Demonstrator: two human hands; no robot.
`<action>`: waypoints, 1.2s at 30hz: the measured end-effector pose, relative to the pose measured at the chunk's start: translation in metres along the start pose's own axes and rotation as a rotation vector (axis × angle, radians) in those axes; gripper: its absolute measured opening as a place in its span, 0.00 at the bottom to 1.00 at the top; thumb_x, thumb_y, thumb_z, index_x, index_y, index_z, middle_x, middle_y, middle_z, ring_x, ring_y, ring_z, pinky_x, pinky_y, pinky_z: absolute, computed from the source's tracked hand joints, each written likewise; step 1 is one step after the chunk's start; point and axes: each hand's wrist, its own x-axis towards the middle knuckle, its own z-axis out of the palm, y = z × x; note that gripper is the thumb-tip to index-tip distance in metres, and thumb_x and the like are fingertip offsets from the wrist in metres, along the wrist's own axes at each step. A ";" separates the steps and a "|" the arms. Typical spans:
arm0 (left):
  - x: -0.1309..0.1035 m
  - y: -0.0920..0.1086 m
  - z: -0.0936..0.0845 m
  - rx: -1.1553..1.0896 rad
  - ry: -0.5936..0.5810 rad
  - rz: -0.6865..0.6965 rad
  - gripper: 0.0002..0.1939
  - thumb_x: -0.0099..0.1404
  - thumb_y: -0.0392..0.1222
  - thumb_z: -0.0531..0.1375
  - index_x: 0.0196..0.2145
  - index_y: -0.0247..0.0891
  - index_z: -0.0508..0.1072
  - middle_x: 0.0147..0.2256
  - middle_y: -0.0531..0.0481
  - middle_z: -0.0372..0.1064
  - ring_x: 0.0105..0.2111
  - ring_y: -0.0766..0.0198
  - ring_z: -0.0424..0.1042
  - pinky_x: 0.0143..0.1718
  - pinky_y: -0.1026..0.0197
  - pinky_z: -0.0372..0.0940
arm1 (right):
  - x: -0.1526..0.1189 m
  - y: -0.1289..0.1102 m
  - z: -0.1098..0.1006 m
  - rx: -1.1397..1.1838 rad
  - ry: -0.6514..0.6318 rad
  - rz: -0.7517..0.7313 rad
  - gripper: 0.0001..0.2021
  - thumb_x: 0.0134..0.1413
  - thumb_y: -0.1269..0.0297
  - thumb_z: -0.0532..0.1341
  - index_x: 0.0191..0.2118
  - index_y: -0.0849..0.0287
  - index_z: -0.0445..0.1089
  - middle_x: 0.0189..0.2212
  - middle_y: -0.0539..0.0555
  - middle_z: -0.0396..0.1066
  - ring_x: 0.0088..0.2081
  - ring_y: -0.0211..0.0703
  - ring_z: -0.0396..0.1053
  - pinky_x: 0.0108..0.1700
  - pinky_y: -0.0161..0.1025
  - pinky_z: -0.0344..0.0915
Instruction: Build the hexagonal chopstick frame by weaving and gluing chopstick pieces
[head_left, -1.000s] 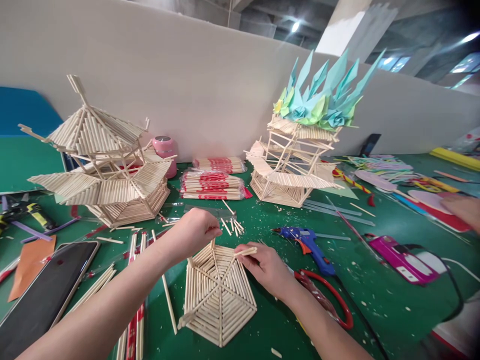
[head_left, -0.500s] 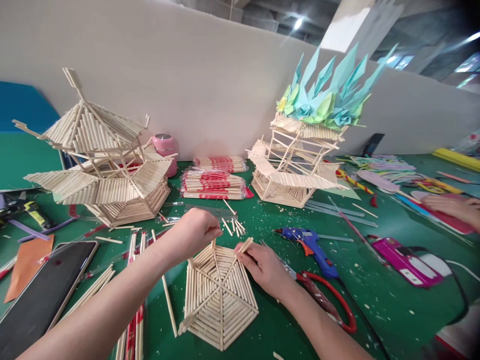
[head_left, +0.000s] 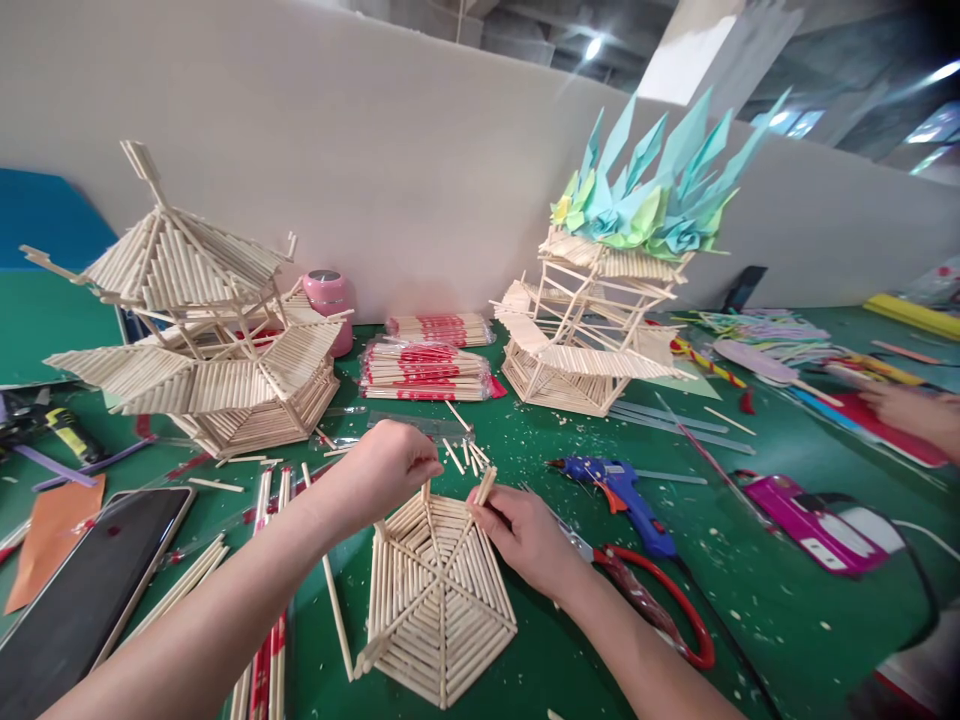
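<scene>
A hexagonal base of wooden sticks (head_left: 442,610) lies on the green table, with short posts standing at several corners. My left hand (head_left: 401,460) is closed round the top of a post at the base's far corner. At the far right corner, my right hand (head_left: 517,530) pinches a short stick post (head_left: 486,487) that stands nearly upright. A blue glue gun (head_left: 619,490) lies to the right of my right hand, and red-handled scissors (head_left: 667,600) rest beside my right wrist. Loose sticks (head_left: 466,455) lie beyond the base.
Two stick pavilions, one on the left (head_left: 225,380) and one with paper leaves (head_left: 592,350), stand behind. Packed sticks (head_left: 424,370) lie between them. A phone (head_left: 90,580) is at left, a magenta device (head_left: 810,520) at right, and another person's hand (head_left: 907,405) at far right.
The post in my right hand has tipped more upright. My left hand has hardly moved. The other person's hand at the far right has shifted slightly.
</scene>
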 end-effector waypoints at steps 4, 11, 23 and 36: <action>0.001 -0.002 0.002 -0.001 -0.004 0.004 0.16 0.54 0.33 0.53 0.12 0.38 0.55 0.15 0.58 0.47 0.18 0.70 0.48 0.20 0.64 0.44 | 0.001 0.001 0.002 -0.014 0.004 0.012 0.10 0.57 0.68 0.50 0.30 0.60 0.67 0.28 0.54 0.71 0.32 0.43 0.68 0.35 0.36 0.62; 0.001 -0.002 0.002 -0.010 -0.011 0.003 0.16 0.54 0.33 0.53 0.12 0.37 0.54 0.15 0.59 0.45 0.19 0.70 0.46 0.20 0.64 0.44 | 0.001 0.003 0.004 -0.024 0.009 0.023 0.10 0.57 0.69 0.51 0.28 0.60 0.66 0.27 0.54 0.70 0.31 0.43 0.68 0.33 0.36 0.61; -0.003 0.001 -0.001 -0.030 0.004 -0.050 0.07 0.54 0.39 0.58 0.25 0.34 0.74 0.18 0.53 0.62 0.20 0.68 0.57 0.21 0.65 0.52 | -0.002 0.001 0.003 0.038 0.040 -0.028 0.08 0.57 0.71 0.50 0.30 0.59 0.65 0.28 0.51 0.69 0.31 0.39 0.67 0.34 0.32 0.60; -0.087 -0.017 0.006 -0.285 0.158 -0.250 0.18 0.59 0.51 0.54 0.43 0.40 0.71 0.44 0.43 0.69 0.45 0.53 0.67 0.43 0.52 0.64 | -0.008 0.002 0.003 0.034 0.083 0.001 0.07 0.56 0.66 0.53 0.33 0.59 0.67 0.24 0.49 0.67 0.26 0.38 0.65 0.29 0.32 0.59</action>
